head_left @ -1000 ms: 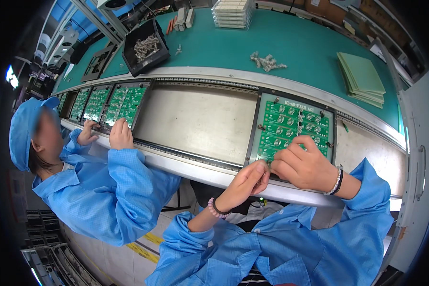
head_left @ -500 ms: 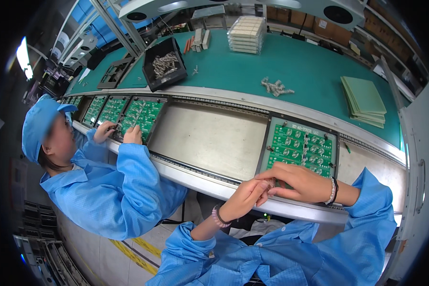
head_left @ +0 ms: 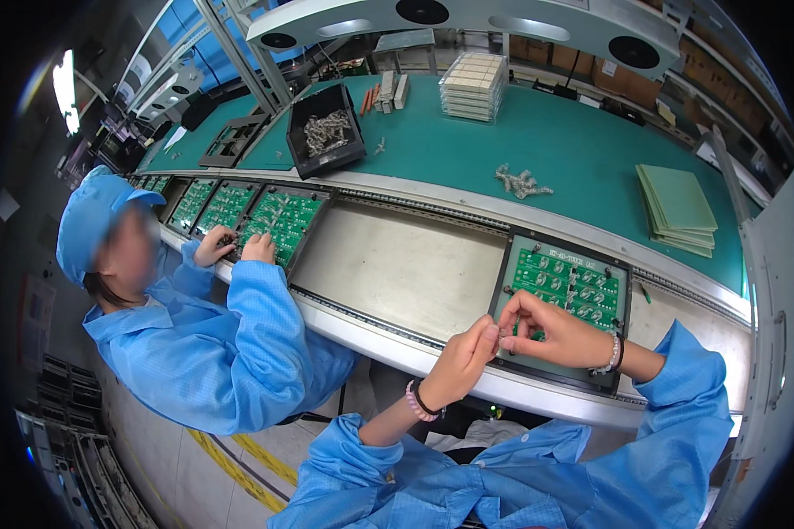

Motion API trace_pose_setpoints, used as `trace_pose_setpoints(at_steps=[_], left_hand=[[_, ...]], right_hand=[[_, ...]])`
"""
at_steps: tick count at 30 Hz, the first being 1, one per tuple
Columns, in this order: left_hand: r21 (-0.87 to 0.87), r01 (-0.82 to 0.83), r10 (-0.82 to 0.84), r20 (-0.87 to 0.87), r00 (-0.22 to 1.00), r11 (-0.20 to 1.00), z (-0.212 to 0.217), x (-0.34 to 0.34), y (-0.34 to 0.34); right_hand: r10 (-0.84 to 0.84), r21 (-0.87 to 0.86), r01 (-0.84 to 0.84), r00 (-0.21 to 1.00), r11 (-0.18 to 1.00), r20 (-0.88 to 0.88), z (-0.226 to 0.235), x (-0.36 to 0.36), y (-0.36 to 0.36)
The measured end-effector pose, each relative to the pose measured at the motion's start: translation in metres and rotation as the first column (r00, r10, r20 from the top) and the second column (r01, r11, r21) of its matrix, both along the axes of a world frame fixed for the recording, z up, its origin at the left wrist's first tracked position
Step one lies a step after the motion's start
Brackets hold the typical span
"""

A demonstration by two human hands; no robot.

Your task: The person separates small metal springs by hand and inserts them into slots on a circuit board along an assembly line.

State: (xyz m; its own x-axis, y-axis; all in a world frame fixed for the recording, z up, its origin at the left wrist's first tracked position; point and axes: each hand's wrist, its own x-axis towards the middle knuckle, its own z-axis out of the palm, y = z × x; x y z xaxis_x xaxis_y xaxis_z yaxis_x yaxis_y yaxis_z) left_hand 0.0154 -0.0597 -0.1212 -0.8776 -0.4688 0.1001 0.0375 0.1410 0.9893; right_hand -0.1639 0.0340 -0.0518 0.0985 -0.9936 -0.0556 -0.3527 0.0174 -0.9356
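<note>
A green circuit board point(head_left: 566, 284) lies in a dark carrier frame point(head_left: 623, 275) on the conveyor in front of me. My right hand point(head_left: 556, 331) rests on the board's near edge, thumb and forefinger pinched together. My left hand point(head_left: 464, 361) is curled beside it at the frame's near left corner, fingertips touching the right hand's. Whether a small part sits between the fingers cannot be told.
A co-worker in blue coat and cap point(head_left: 93, 220) sits at my left, both hands on another green board point(head_left: 278, 225). Beyond the belt lie a black bin of metal parts point(head_left: 326, 134), a loose pile of parts point(head_left: 520, 182), stacked green sheets point(head_left: 677, 208) and white trays point(head_left: 473, 85).
My view has shifted, so the board now lies lower right. My two hands have come together at the board's near left edge. The co-worker's hands stay on their board.
</note>
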Motion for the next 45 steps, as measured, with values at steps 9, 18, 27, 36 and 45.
trace_pose_setpoints(at_steps=[9,18,27,36,45], left_hand=[[-0.07,-0.071,0.072,0.008,0.997,0.995,0.007,0.0,0.004],[0.267,-0.015,0.002,0.047,0.999,0.964,-0.011,0.007,-0.007],[0.286,-0.022,0.007,0.053,0.999,0.958,0.001,0.005,-0.003],[-0.009,-0.16,0.16,-0.024,0.987,0.987,-0.001,0.009,0.009],[0.885,0.463,-0.283,-0.457,0.843,-0.051,-0.021,0.023,-0.013]], right_hand=[[-0.005,-0.032,-0.003,0.968,0.999,-0.25,0.018,0.005,-0.004],[-0.227,-0.435,-0.727,0.372,0.531,-0.9,0.013,0.015,-0.01],[-0.01,-0.28,-0.132,0.891,0.951,-0.454,0.008,0.015,-0.01],[-0.076,-0.29,-0.077,0.872,0.954,-0.483,-0.007,0.019,-0.004],[-0.315,-0.431,-0.775,0.311,0.462,-0.897,0.003,0.015,-0.009]])
